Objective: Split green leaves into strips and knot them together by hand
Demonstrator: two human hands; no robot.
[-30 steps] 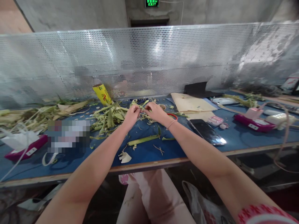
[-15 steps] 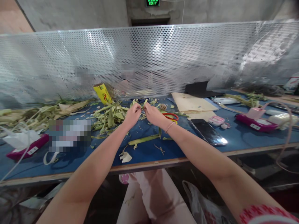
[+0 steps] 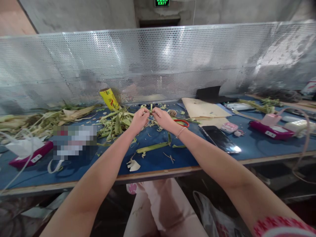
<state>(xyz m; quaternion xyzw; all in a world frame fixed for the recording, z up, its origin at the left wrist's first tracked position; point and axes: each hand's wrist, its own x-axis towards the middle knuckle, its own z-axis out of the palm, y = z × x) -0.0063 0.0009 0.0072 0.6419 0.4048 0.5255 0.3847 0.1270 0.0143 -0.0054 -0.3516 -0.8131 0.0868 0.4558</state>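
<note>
Above the blue table, my left hand (image 3: 140, 119) and my right hand (image 3: 162, 118) are close together, fingertips nearly meeting. Both are closed in a pinch on a small pale-green plant strip (image 3: 151, 107), whose end sticks up between them. The fingers hide most of it. A heap of shredded green plant pieces (image 3: 117, 123) lies just left of my left hand. Beside my right wrist are red-handled scissors (image 3: 183, 122), partly covered by the hand. Nearer the table edge lies a longer green stalk (image 3: 153, 147).
A black phone (image 3: 219, 139) and tan paper sheets (image 3: 203, 108) lie to the right. Magenta power strips (image 3: 269, 130) sit at both sides. Behind the heap stands a yellow tube (image 3: 110, 99), before a perforated metal screen (image 3: 158, 62). Dry husks (image 3: 61, 118) cover the far left.
My hands stay together and have shifted only slightly. The strip between them now points more upright. My right forearm covers more of the scissors' handles.
</note>
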